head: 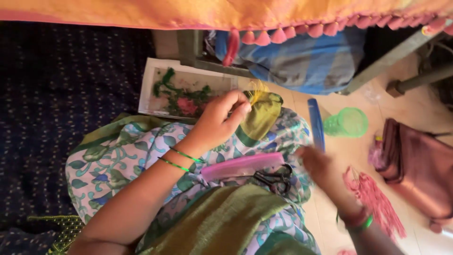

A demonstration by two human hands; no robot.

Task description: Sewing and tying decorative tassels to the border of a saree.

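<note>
My left hand (221,118) pinches the edge of an olive-green cloth (261,114) with yellow threads (257,89) sticking up from it, above my lap. My right hand (321,167) is blurred, hovering low beside my knee with fingers apart; I cannot make out anything in it. A pink comb (243,165) and black scissors (274,178) lie on my floral-printed lap (127,156) between the two hands.
A shallow white tray (147,87) of green and pink thread scraps sits ahead. A blue comb (316,123), a green plastic cup (348,123), pink tassels (375,198) and a maroon pouch (417,170) lie on the floor at right. Orange cloth with pink tassels (278,19) hangs overhead.
</note>
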